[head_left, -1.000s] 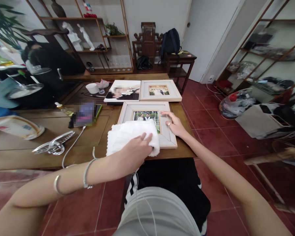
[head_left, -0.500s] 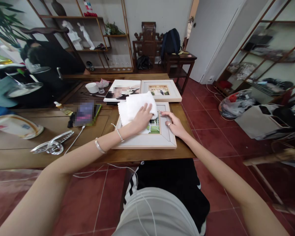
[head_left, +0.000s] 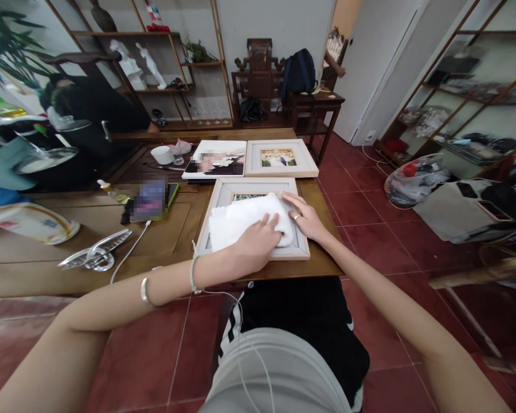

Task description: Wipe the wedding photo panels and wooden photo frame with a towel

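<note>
A white folded cloth lies over the lower part of a pale picture frame flat on the table. My left hand presses down on the cloth, its fingers bent into it, near the frame's right half. Only a strip of the picture shows above the cloth. My right hand holds the frame's right side, fingers reaching over the rim and a ring on one; its thumb is hard to make out. Behind stand a second pale picture frame lying flat and a white-edged photo panel.
On the wooden table at left lie a phone with a white cable, a silver hair claw, a small dropper bottle and a white cup. A dark pot and a person in black are beyond.
My left hand has slid the cloth toward me and slightly right, covering the lower picture and baring its top edge. My right hand stays on the frame. An arm now shows at the doorway.
</note>
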`<state>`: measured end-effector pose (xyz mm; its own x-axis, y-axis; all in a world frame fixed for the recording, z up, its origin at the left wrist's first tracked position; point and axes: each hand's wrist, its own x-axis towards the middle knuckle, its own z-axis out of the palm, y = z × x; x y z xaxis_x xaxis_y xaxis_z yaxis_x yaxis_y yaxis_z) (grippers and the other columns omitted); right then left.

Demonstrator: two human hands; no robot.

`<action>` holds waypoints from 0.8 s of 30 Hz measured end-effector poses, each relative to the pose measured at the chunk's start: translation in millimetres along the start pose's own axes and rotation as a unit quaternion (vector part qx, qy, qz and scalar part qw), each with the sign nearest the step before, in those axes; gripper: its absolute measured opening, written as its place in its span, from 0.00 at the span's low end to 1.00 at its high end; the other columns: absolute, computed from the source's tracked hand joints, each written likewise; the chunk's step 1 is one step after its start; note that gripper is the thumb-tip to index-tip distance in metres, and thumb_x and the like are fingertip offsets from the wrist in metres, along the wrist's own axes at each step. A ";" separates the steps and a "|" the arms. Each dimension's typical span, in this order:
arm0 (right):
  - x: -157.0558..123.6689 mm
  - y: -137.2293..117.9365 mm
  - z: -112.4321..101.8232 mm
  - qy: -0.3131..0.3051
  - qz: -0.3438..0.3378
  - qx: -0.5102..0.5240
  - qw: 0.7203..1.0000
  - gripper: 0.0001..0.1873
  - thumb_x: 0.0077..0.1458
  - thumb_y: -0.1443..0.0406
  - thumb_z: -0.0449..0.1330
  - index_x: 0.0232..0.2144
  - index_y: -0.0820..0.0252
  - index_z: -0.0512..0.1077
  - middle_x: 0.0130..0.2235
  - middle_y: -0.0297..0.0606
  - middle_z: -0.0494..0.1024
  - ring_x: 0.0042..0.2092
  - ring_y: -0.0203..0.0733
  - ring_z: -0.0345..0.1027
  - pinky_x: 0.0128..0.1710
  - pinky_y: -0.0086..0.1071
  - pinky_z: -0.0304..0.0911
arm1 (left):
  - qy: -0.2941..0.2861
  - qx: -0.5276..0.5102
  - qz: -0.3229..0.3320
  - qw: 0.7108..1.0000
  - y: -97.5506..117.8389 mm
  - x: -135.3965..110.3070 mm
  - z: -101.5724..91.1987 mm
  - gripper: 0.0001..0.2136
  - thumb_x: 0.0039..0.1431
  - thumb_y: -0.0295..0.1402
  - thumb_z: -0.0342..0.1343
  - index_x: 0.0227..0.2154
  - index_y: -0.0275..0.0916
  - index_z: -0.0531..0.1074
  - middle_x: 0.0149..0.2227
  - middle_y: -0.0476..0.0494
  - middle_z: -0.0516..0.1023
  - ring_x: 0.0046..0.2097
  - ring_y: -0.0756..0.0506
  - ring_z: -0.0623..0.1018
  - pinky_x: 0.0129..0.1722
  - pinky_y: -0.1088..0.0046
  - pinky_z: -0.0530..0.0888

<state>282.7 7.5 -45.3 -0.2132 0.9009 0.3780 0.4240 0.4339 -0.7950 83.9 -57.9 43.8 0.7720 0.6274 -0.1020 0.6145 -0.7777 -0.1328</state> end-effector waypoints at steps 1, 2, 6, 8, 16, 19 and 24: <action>0.0 1.3 -0.2 0.000 -0.004 0.004 1.000 0.30 0.53 0.70 0.53 0.58 0.50 0.69 0.63 0.33 0.67 0.67 0.47 0.55 0.69 0.49 0.46 | 0.016 -0.007 -0.015 1.000 -4.6 8.1 2.6 0.17 0.56 0.18 0.50 0.47 0.31 0.74 0.64 0.25 0.62 0.63 0.32 0.67 0.55 0.59 0.72; -0.1 2.5 -0.3 0.002 -0.005 0.009 1.000 0.29 0.54 0.69 0.52 0.59 0.49 0.68 0.64 0.33 0.66 0.67 0.47 0.54 0.69 0.49 0.45 | 0.034 -0.010 -0.030 0.999 -9.6 17.7 5.5 0.18 0.56 0.18 0.49 0.49 0.30 0.73 0.65 0.25 0.60 0.64 0.32 0.65 0.56 0.58 0.71; -0.6 4.3 -0.5 0.015 0.010 0.013 1.000 0.31 0.58 0.66 0.52 0.64 0.49 0.61 0.67 0.30 0.60 0.69 0.47 0.49 0.70 0.49 0.42 | 0.071 0.007 -0.070 0.995 -26.5 61.5 17.0 0.19 0.58 0.18 0.47 0.51 0.26 0.72 0.66 0.21 0.56 0.68 0.31 0.57 0.62 0.55 0.64; -0.7 3.5 -0.4 0.019 0.014 0.012 1.000 0.32 0.59 0.66 0.52 0.65 0.48 0.58 0.68 0.28 0.58 0.70 0.46 0.48 0.70 0.49 0.41 | 0.071 0.015 -0.086 0.994 -30.8 79.2 20.6 0.18 0.60 0.18 0.45 0.51 0.24 0.72 0.66 0.20 0.54 0.68 0.30 0.55 0.63 0.53 0.62; -0.5 6.4 1.2 0.014 -0.032 0.030 0.999 0.31 0.58 0.68 0.50 0.64 0.51 0.61 0.68 0.30 0.58 0.70 0.45 0.47 0.71 0.46 0.38 | 0.041 0.023 -0.047 0.998 -25.5 73.6 13.1 0.17 0.59 0.19 0.49 0.49 0.27 0.75 0.66 0.24 0.58 0.67 0.30 0.58 0.62 0.52 0.64; -0.6 6.2 0.9 0.012 -0.029 0.026 0.999 0.30 0.58 0.68 0.49 0.63 0.52 0.62 0.68 0.32 0.59 0.69 0.45 0.48 0.70 0.46 0.40 | 0.022 0.016 -0.017 0.999 -16.8 53.8 8.2 0.16 0.58 0.19 0.50 0.46 0.28 0.76 0.66 0.25 0.57 0.67 0.29 0.59 0.61 0.52 0.65; -0.8 0.1 0.2 0.012 -0.006 0.013 1.000 0.30 0.57 0.70 0.49 0.61 0.51 0.65 0.66 0.33 0.61 0.68 0.46 0.51 0.70 0.48 0.42 | -0.023 -0.002 0.040 0.999 7.1 12.2 0.7 0.14 0.56 0.21 0.53 0.43 0.28 0.77 0.66 0.24 0.57 0.67 0.28 0.57 0.62 0.53 0.64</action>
<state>282.7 6.8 -45.7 -0.1957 0.8960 0.3985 0.3983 0.4440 -0.8026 97.6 -55.7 40.9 0.8103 0.5647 -0.1570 0.5521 -0.8253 -0.1187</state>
